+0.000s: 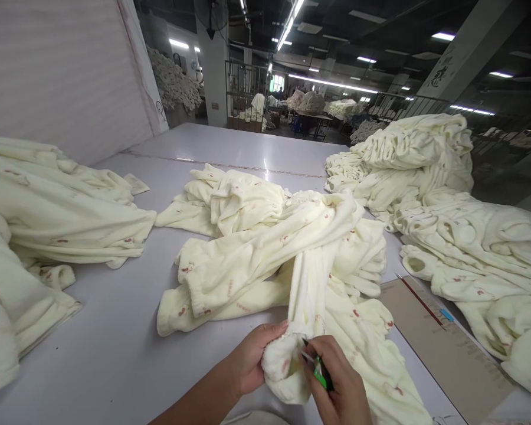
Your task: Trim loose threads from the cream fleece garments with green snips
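My left hand (259,354) is closed on the turned-back cuff end (285,369) of a pale cream fleece garment (312,283) with small reddish prints. The garment's gathered leg or sleeve runs up from the cuff over the middle heap. Closed around a pair of thread snips (321,372) with a green part on the handle, my right hand (338,378) is at the right side of the cuff. The dark blade tips lie against the cuff opening; whether they touch a thread is too small to tell.
Matching cream garments (62,206) lie at the left, and a tall pile (420,147) rises at the right. A brown cardboard sheet (442,348) bears a red pencil (420,301) and a small blue piece (446,315). A white fabric sheet (62,71) hangs at the back left.
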A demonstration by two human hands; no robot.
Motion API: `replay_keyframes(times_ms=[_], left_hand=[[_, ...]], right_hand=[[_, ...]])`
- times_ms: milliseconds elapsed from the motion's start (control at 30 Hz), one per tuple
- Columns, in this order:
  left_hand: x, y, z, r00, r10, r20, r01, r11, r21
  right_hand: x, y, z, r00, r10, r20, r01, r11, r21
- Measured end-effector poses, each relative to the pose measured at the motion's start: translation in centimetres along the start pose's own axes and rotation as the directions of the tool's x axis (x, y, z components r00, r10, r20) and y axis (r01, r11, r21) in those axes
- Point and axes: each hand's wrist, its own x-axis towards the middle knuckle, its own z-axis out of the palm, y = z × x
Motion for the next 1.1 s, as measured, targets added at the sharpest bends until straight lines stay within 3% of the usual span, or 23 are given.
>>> replay_keyframes(times_ms=[100, 167, 233, 300, 367, 433, 467, 500, 533, 567, 600, 633, 700, 733, 767, 800, 833, 867, 933, 1000, 1033, 1067, 1100], left_hand=[[-0.1, 0.2, -0.4, 0.999, 0.0, -0.034, -0.001, 1.0, -0.025], [-0.2, 0.4, -0.8, 0.999, -0.014, -0.039, 0.013, 0.999, -0.033], [-0.4, 0.4, -1.0, 1.0, -0.014, -0.02, 0.014, 1.0, 0.0], [-0.7, 0.1, -0.9, 1.0, 0.003, 0.025, -0.006, 0.995, 0.098], [-1.2, -0.2, -0.8, 0.995, 0.06, 0.079, -0.081, 0.954, 0.289], [-2.1, 0.1, -1.3, 0.971, 0.207, 0.116, -0.236, 0.776, 0.585], [-2.6, 0.7, -1.9, 0.929, 0.346, 0.129, -0.325, 0.599, 0.732], [-3.2, 1.7, -2.9, 0.851, 0.504, 0.148, -0.368, 0.372, 0.852], [-3.8, 3.1, -4.1, 0.739, 0.65, 0.179, -0.339, 0.128, 0.932], [-4.5, 4.9, -5.5, 0.586, 0.784, 0.207, -0.24, -0.076, 0.968], [-5.2, 6.8, -7.1, 0.49, 0.847, 0.203, -0.066, -0.197, 0.978], [-5.8, 8.7, -8.6, 0.414, 0.891, 0.186, 0.13, -0.26, 0.957], [-6.8, 11.9, -11.2, 0.342, 0.928, 0.145, 0.424, -0.291, 0.858], [-7.1, 12.7, -12.0, 0.318, 0.94, 0.124, 0.491, -0.275, 0.826], [-7.2, 13.0, -12.4, 0.312, 0.946, 0.092, 0.501, -0.246, 0.83], [-7.2, 12.7, -12.4, 0.322, 0.946, 0.046, 0.46, -0.199, 0.866], [-7.0, 11.9, -11.9, 0.36, 0.933, -0.017, 0.386, -0.132, 0.913], [-6.6, 10.6, -11.1, 0.433, 0.898, -0.08, 0.294, -0.057, 0.954], [-5.6, 7.2, -8.8, 0.646, 0.749, -0.145, 0.125, 0.083, 0.989], [-4.6, 3.6, -5.9, 0.852, 0.521, -0.049, -0.031, 0.145, 0.989], [-4.1, 2.1, -4.4, 0.918, 0.395, 0.038, -0.116, 0.176, 0.977], [-3.8, 0.8, -3.1, 0.953, 0.27, 0.141, -0.199, 0.204, 0.958], [-3.5, -0.2, -1.9, 0.961, 0.172, 0.219, -0.254, 0.22, 0.942]], right_hand=[[-0.2, -0.2, -0.2, 0.998, 0.013, 0.069, -0.023, 0.989, 0.145], [-0.2, 0.2, -0.5, 0.979, 0.195, -0.067, -0.178, 0.964, 0.199], [0.0, 1.0, -0.4, 0.888, 0.433, -0.154, -0.387, 0.885, 0.257], [-0.1, 1.7, 0.1, 0.839, 0.54, -0.069, -0.498, 0.813, 0.301], [-0.6, 2.2, 1.0, 0.898, 0.438, 0.033, -0.43, 0.862, 0.269], [-1.5, 2.4, 2.0, 0.976, 0.212, 0.042, -0.216, 0.968, 0.127], [-1.9, 2.4, 2.3, 0.994, 0.089, 0.063, -0.091, 0.995, 0.028], [-2.2, 2.5, 2.5, 0.995, -0.011, 0.099, 0.017, 0.998, -0.061], [-2.5, 2.7, 2.4, 0.987, -0.077, 0.14, 0.095, 0.988, -0.125], [-2.8, 3.0, 2.1, 0.979, -0.11, 0.173, 0.138, 0.977, -0.162], [-3.0, 3.6, 1.4, 0.979, -0.105, 0.176, 0.138, 0.973, -0.188], [-3.2, 4.4, 0.4, 0.989, -0.054, 0.139, 0.084, 0.971, -0.223], [-3.9, 6.6, -2.2, 0.991, 0.129, -0.02, -0.129, 0.94, -0.315], [-4.4, 7.8, -3.6, 0.957, 0.253, -0.14, -0.288, 0.881, -0.376], [-4.9, 9.0, -5.1, 0.928, 0.309, -0.21, -0.37, 0.841, -0.396], [-5.5, 10.0, -6.3, 0.902, 0.347, -0.256, -0.425, 0.812, -0.4], [-6.1, 10.9, -7.3, 0.879, 0.38, -0.288, -0.47, 0.794, -0.387], [-6.5, 11.5, -7.8, 0.861, 0.407, -0.305, -0.5, 0.789, -0.358], [-7.0, 11.6, -7.8, 0.829, 0.46, -0.317, -0.545, 0.79, -0.281], [-6.7, 10.5, -6.5, 0.782, 0.543, -0.305, -0.593, 0.798, -0.102], [-6.3, 9.6, -5.5, 0.752, 0.596, -0.281, -0.609, 0.792, 0.048], [-5.9, 8.5, -4.5, 0.723, 0.648, -0.239, -0.603, 0.761, 0.238], [-5.3, 7.4, -3.6, 0.704, 0.686, -0.184, -0.575, 0.702, 0.42]])
